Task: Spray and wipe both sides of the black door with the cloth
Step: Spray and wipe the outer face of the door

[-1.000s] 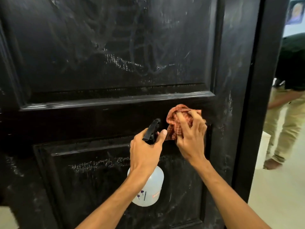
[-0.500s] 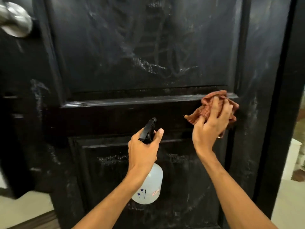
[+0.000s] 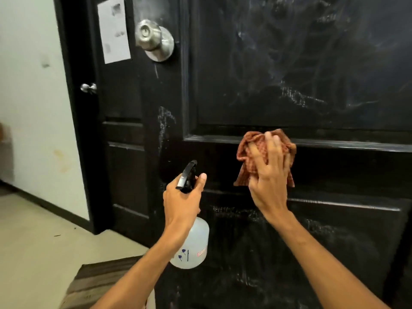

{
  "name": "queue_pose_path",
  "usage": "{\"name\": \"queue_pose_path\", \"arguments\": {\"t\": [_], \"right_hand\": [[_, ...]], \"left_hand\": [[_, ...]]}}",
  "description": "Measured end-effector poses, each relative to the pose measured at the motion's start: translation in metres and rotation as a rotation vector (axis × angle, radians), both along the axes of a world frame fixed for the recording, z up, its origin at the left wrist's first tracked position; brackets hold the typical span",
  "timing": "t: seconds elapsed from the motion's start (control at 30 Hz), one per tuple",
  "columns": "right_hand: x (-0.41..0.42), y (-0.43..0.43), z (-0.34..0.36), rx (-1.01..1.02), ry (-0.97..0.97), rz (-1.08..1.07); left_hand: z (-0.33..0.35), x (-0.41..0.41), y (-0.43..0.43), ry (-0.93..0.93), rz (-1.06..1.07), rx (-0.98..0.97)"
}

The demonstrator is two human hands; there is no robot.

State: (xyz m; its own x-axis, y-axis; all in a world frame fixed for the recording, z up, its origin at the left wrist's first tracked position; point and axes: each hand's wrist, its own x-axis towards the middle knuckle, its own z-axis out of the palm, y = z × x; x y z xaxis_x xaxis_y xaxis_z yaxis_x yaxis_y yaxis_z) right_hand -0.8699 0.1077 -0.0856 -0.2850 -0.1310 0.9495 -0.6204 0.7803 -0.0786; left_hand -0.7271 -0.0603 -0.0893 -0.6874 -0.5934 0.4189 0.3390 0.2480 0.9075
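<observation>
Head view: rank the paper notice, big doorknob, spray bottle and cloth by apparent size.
1. Spray bottle
2. Cloth and paper notice: look alike, left unranked; the right hand hides part of the cloth
3. Doorknob

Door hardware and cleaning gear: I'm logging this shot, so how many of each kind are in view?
Knobs: 2, big, small
Spray bottles: 1, in left hand
Cloths: 1, under right hand
Paper notices: 1
Total: 5
</observation>
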Motion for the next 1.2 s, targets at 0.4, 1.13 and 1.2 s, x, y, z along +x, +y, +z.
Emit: {"name": "queue_pose_path", "arguments": {"t": [0.4,1.13,1.2], "right_hand": [[0.023,-0.126,0.004,0.397,0.095,0.086],[0.018,-0.234,0.116,0.408,0.164,0.064],[0.013,-0.230,0.053,0.641,0.187,0.100]], "left_hand": [[0.007,0.025,-0.086,0.061,0.143,-0.025],[0.012,0.025,-0.152,0.120,0.202,-0.019],[0.012,0.025,-0.153,0.132,0.197,-0.004]]}}
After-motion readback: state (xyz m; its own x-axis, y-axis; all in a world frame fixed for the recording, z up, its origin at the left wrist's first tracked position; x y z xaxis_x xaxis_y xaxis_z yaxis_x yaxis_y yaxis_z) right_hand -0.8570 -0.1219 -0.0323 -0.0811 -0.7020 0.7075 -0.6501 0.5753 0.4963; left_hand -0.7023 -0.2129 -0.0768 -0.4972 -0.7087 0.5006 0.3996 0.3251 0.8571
